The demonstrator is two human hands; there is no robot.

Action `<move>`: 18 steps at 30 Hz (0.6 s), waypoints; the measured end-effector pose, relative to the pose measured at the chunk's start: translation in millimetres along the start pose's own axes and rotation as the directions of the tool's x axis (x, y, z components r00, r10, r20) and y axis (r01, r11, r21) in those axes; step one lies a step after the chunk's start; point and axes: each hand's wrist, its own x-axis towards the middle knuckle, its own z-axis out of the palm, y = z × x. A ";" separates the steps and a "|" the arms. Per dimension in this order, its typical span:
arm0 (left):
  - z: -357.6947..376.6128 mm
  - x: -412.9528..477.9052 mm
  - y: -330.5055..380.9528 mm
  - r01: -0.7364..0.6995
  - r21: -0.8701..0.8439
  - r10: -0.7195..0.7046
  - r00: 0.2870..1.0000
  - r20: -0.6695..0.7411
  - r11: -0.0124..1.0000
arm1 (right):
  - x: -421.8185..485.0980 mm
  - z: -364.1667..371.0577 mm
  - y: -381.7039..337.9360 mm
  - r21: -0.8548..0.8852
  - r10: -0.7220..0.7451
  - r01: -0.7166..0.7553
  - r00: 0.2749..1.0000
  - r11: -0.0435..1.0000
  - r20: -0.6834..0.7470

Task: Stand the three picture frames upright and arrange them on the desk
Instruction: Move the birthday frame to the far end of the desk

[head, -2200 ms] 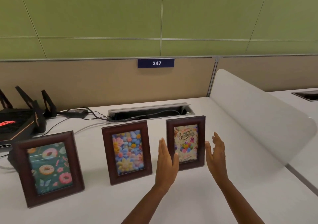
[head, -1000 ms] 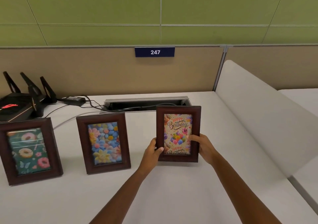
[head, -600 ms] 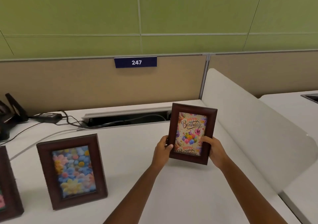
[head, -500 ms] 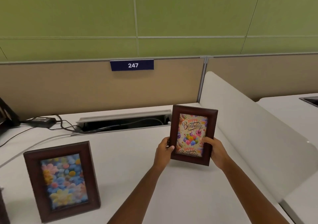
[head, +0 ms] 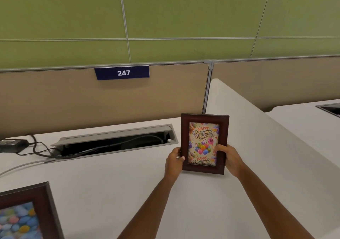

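Since the earlier frames, the birthday frame (head: pixel 203 144) has been picked up from its place beside the flower frame (head: pixel 27 212) and carried toward the right of the picture, close to the white divider (head: pixel 266 137); the view has been swung right as well, so that the flower frame is now cut off at the lower left corner and the third frame is out of sight.

In the head view, the birthday frame is held upright at centre right, picture facing the camera. The left hand (head: pixel 173 162) is clamped on its left edge, thumb over the front moulding, and the right hand (head: pixel 230 158) is clamped on its right edge, thumb reaching onto the glass. Whether the bottom rail is touching the surface (head: pixel 110 183) or is just above it cannot be told. The cable tray (head: pixel 114 142) lies open just to the left, behind the frame, with an adapter (head: pixel 11 144) at the far left.

The frame is judged light and stiff, with a glazed, fragile and probably slippery front. A hold on the two wooden side rails is judged best, thumbs kept off the glass. The back stand is hidden, so its setting cannot be checked.
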 end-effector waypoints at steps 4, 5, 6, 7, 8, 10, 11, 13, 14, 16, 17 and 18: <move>4.7 7.3 -5.3 0.003 0.011 -0.003 1.000 -0.015 1.000 | 7.7 -3.1 0.5 0.014 0.018 -0.018 1.000 1.000 0.010; 5.5 7.9 -6.6 0.006 0.014 -0.006 1.000 -0.017 1.000 | 9.1 -3.6 0.5 0.007 0.019 -0.019 1.000 1.000 0.020; 6.3 8.3 -7.5 0.008 0.015 -0.008 1.000 -0.021 1.000 | 10.3 -4.0 0.6 0.001 0.017 -0.017 0.999 1.000 0.027; 6.9 8.4 -8.1 0.009 0.015 -0.009 1.000 -0.026 1.000 | 11.3 -4.4 0.7 -0.002 0.015 -0.015 0.999 1.000 0.031; 7.5 8.2 -8.3 0.010 0.016 -0.009 1.000 -0.029 1.000 | 12.1 -5.0 1.3 -0.003 0.014 -0.014 0.999 1.000 0.033; 8.4 7.5 -8.7 0.005 0.027 -0.005 1.000 -0.026 1.000 | 12.8 -6.5 3.3 0.002 0.017 -0.017 0.999 1.000 0.037; 8.9 7.3 -9.0 0.004 0.035 -0.003 1.000 -0.023 0.999 | 12.7 -7.4 4.6 0.008 0.019 -0.020 0.999 1.000 0.041; 10.0 6.7 -9.3 0.006 0.051 -0.005 1.000 -0.021 0.999 | 12.2 -9.0 6.8 0.007 0.016 -0.016 0.999 1.000 0.047; 10.5 5.9 -9.7 0.008 0.059 -0.006 1.000 -0.022 0.998 | 11.6 -9.3 7.5 -0.006 0.012 -0.012 0.999 1.000 0.047; 10.9 3.0 -11.0 0.013 0.070 -0.012 1.000 -0.025 0.997 | 9.3 -9.0 7.2 -0.065 0.009 -0.007 0.999 0.998 0.039; 11.0 0.5 -12.2 0.017 0.081 -0.015 1.000 -0.023 0.997 | 7.3 -8.4 6.7 -0.105 0.013 -0.010 0.999 0.994 0.032; 11.3 -2.8 -13.6 0.018 0.098 -0.016 1.000 -0.018 0.995 | 4.7 -8.2 6.3 -0.149 0.017 -0.014 1.000 0.989 0.022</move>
